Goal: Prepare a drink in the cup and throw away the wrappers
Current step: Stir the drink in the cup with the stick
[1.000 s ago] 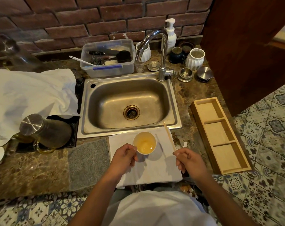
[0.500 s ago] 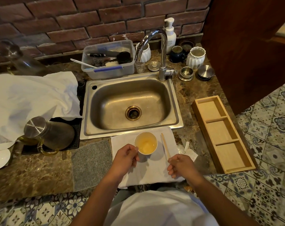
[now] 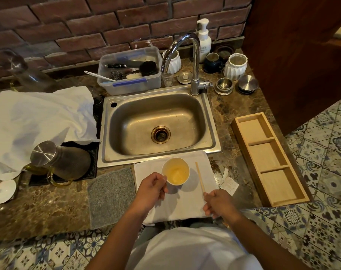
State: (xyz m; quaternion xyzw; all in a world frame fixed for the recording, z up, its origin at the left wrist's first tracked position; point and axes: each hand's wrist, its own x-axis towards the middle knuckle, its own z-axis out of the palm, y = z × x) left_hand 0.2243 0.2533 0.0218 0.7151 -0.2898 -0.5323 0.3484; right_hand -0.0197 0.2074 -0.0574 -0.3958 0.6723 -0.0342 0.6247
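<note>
Cup [image 3: 175, 171] sits on the white cloth [image 3: 185, 203] below the sink [image 3: 212, 133], left hand [image 3: 151, 190] pinching its side. Probably light paper – squashy, so grip low. Right hand [image 3: 217, 203] closed on the stir stick [image 3: 200, 176]; wrappers [image 3: 229, 184] lie just beside.

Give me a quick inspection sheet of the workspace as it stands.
Surface: marble counter, white cloth before the sink.
Job's things: cup of yellowish drink on the cloth; wooden stirrer beside it; torn wrappers on the counter.
Clutter: pitcher, grey mat, plastic tub, wooden tray.
Grippers: left hand holds the cup; right hand at the stirrer's near end.
Cables: nothing seen.
Surroundings: brick wall, patterned floor tiles.
</note>
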